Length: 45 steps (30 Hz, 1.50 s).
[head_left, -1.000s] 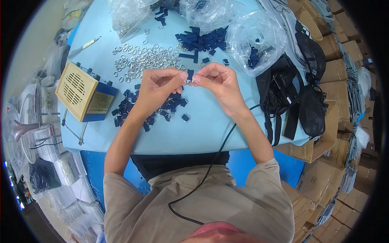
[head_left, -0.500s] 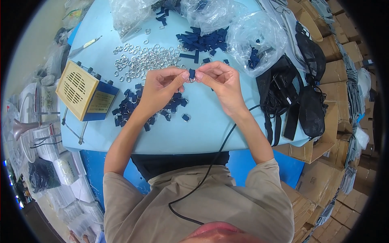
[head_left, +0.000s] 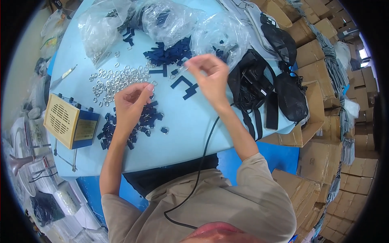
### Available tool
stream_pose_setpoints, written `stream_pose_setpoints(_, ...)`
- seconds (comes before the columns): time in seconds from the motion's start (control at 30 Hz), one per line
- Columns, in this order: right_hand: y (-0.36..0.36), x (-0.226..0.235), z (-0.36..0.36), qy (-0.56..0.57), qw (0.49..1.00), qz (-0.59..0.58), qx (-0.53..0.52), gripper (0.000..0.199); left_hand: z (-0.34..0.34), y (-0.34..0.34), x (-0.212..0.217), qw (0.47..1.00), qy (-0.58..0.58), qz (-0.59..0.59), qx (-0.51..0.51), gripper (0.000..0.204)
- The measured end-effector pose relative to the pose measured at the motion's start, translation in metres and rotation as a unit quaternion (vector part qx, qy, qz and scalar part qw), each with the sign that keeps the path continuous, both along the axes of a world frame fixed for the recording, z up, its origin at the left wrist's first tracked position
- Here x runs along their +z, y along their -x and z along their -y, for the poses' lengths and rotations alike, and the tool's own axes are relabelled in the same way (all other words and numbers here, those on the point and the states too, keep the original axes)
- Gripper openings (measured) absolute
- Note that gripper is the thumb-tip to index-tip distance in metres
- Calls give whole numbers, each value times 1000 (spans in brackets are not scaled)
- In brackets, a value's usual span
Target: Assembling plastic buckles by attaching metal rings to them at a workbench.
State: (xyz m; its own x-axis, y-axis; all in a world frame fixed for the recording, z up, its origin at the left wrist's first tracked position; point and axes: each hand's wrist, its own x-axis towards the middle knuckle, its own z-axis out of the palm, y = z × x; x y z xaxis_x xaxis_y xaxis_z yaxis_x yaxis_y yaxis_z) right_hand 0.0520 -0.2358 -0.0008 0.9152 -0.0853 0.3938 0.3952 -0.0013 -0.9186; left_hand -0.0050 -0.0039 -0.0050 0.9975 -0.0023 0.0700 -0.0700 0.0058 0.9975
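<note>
My left hand [head_left: 131, 103] is closed, thumb against curled fingers, above the near edge of a pile of silvery metal rings [head_left: 117, 83]. Whatever it grips, if anything, is hidden. Below it lies a cluster of short dark blue fabric loops [head_left: 152, 117] fitted with rings; one loop [head_left: 164, 130] lies apart on the right. My right hand [head_left: 210, 77] is raised and smeared by motion, fingers curled, close to the heap of dark blue fabric pieces [head_left: 168, 52]. Its grip does not show clearly. A few longer blue strips [head_left: 189, 92] lie left of its wrist.
Clear plastic bags [head_left: 168, 20] stand along the far side. A wooden-fronted box device [head_left: 65, 121] and a thin blade tool [head_left: 68, 73] are at left. On the right lie a black mesh bag [head_left: 253, 81] and a phone [head_left: 271, 111]. A black cable [head_left: 206, 146] crosses the table edge.
My hands were together on a dark blue fabric loop with a ring; now they are apart and that loop is out of them. My right hand went toward the fabric heap. The view has shifted.
</note>
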Motion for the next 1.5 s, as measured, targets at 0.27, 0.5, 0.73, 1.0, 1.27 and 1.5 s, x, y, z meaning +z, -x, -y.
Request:
stream_pose_setpoints(0.27, -17, 13, 33, 405, 829, 252, -293, 20, 7, 2, 2, 1000, -3, -19, -17, 20)
stream_pose_setpoints(0.5, -9, -12, 8, 480, 855, 191, -51, 18, 3, 0, -2, 999, -25, -11, -21, 18)
stream_pose_setpoints(0.73, -27, -33, 15, 486, 861, 144, -40, 15, 11, 0, -1, 999, -27, -8, -44, 21)
stream_pose_setpoints(1.0, -17, -25, 13, 420, 903, 87, -24, 23, 8, 2, -5, 998, -46, -11, -28, 23)
stream_pose_setpoints(1.27, -15, 25, 43, 432, 829, 208, -287, 28, 10, 3, -2, 998, -41, -18, -47, 21)
stream_pose_setpoints(1.5, -2, -11, 25, 559, 820, 116, -43, 33, 10, 1, -6, 997, -42, -19, -53, 21)
